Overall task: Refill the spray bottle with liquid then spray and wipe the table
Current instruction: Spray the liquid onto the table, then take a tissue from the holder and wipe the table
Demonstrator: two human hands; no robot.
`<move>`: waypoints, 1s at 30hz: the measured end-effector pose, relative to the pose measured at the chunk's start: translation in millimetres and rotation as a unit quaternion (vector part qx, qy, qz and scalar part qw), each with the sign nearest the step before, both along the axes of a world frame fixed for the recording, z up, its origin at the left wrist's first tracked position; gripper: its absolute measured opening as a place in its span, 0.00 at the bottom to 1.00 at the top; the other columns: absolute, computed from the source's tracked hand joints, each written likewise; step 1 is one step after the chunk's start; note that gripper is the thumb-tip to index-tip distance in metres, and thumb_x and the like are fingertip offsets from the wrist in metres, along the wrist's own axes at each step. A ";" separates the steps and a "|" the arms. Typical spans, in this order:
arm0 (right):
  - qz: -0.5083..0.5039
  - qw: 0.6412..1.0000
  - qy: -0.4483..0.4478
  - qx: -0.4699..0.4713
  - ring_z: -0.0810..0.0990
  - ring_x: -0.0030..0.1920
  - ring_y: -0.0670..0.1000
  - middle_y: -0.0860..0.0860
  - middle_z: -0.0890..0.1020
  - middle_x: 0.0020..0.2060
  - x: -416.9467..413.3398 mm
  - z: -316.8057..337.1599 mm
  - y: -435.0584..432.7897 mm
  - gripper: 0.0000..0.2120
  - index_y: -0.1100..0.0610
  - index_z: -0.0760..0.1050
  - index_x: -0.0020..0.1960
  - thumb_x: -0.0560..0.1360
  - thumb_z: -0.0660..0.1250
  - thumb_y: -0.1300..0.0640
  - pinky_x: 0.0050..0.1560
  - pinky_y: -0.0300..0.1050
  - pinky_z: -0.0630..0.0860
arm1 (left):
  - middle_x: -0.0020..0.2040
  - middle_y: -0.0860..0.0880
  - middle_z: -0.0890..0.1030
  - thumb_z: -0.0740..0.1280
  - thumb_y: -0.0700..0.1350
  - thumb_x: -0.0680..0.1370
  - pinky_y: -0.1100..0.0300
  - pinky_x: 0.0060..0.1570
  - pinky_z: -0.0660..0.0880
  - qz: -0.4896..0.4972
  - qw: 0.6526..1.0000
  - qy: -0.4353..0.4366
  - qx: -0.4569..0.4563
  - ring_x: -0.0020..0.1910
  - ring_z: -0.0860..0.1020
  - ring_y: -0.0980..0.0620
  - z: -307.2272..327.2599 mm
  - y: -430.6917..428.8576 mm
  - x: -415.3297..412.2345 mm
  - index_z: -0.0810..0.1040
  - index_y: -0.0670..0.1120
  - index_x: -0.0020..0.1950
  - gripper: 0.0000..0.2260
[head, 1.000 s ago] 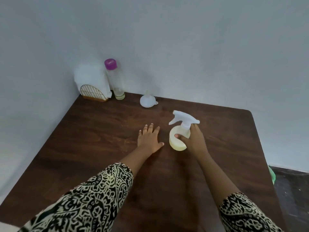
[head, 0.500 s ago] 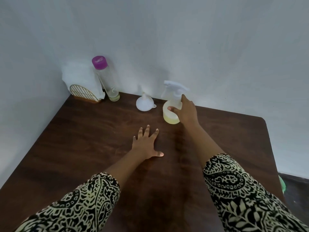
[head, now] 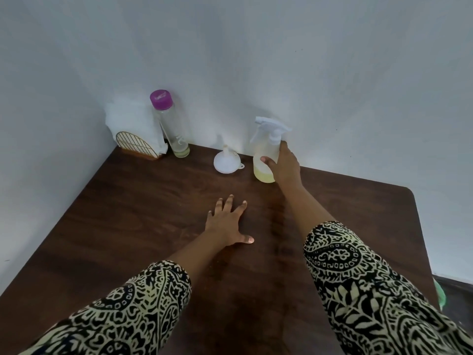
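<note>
Table (head: 143,213) dark wood, matt; spray bottle (head: 263,160) translucent plastic; funnel (head: 226,162) white plastic.

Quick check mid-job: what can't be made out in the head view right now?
- spray bottle: right side hidden by the right hand.
- green thing: mostly hidden behind the table edge; unidentifiable.
- napkins: washed out by glare, count unreadable.
- left hand: palm hidden, facing the table.
</note>
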State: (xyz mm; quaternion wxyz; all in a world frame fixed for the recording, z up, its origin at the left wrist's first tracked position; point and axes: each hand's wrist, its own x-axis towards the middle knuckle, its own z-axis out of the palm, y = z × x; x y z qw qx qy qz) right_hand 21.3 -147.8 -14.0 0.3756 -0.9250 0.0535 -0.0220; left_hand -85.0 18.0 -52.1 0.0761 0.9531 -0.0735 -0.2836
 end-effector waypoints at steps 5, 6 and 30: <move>0.004 1.000 0.008 0.004 0.74 0.61 0.59 0.57 0.76 0.60 -0.9 -3.5 1.1 0.28 0.60 0.65 0.68 0.75 0.68 0.47 0.55 0.51 0.71 | 0.80 0.48 0.43 0.70 0.66 0.69 0.37 0.71 0.54 -0.004 1.000 0.003 -0.022 0.77 0.43 0.41 6.4 4.6 2.0 0.47 0.58 0.78 0.46; 0.004 1.000 0.014 0.006 0.74 0.62 0.59 0.57 0.76 0.62 -2.9 -4.1 0.4 0.29 0.60 0.65 0.69 0.75 0.67 0.46 0.58 0.52 0.71 | 0.80 0.48 0.45 0.70 0.65 0.69 0.38 0.72 0.55 0.008 0.999 0.008 -0.050 0.78 0.45 0.41 10.0 11.5 3.9 0.50 0.57 0.78 0.44; 0.132 0.982 -0.121 -0.065 0.82 0.45 0.50 0.48 0.83 0.48 15.1 54.6 298.2 0.10 0.53 0.77 0.57 0.76 0.64 0.56 0.43 0.38 0.71 | 0.76 0.47 0.63 0.68 0.50 0.77 0.49 0.72 0.62 0.243 0.916 -0.258 -0.188 0.75 0.61 0.46 44.7 323.4 88.5 0.60 0.50 0.77 0.31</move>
